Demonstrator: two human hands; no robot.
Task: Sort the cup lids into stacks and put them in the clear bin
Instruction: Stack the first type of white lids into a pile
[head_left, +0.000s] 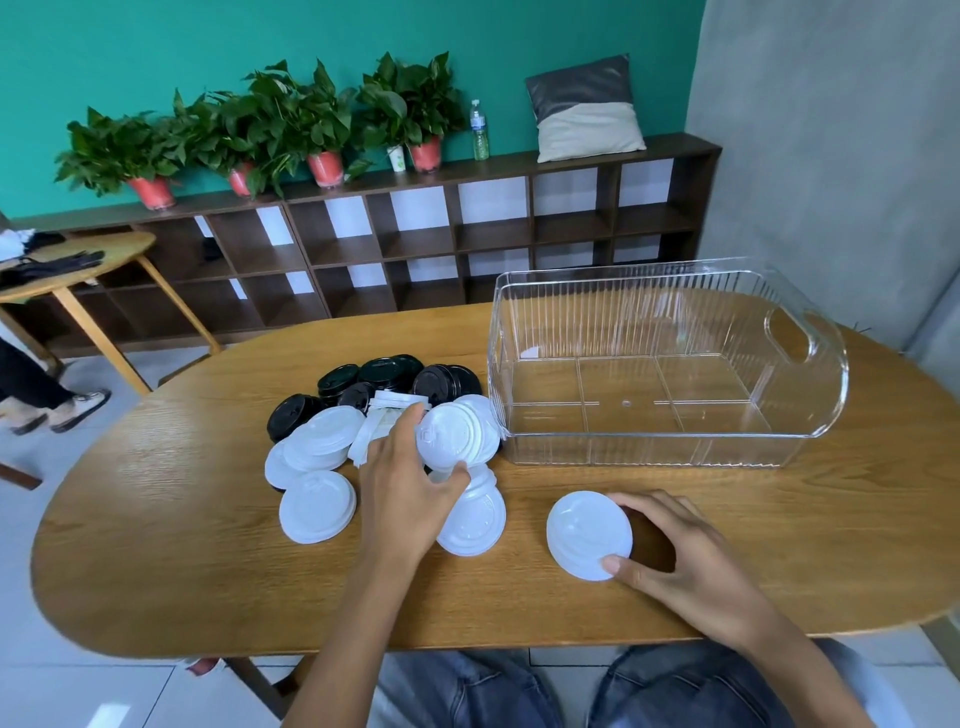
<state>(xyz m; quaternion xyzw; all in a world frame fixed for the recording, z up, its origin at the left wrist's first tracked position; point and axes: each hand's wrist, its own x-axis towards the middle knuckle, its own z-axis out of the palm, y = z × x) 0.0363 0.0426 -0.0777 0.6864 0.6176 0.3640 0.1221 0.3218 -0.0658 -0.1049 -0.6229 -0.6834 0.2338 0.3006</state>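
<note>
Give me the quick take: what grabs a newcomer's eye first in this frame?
The heap of white lids and black lids at the table's middle, with the left hand lifting one white lid off it. Right of the heap, the right hand holds another white lid on edge on the table. Behind that hand stands the clear bin, with no lids in it.

clear bin (670, 364): open at the top, floor bare, tall ribbed walls on every side. table (779, 519): bare wood in front of the bin and right of the right hand (691, 561). lid pile (374, 415): crowds the table just left of the bin. left hand (405, 483): lies across the pile.
</note>
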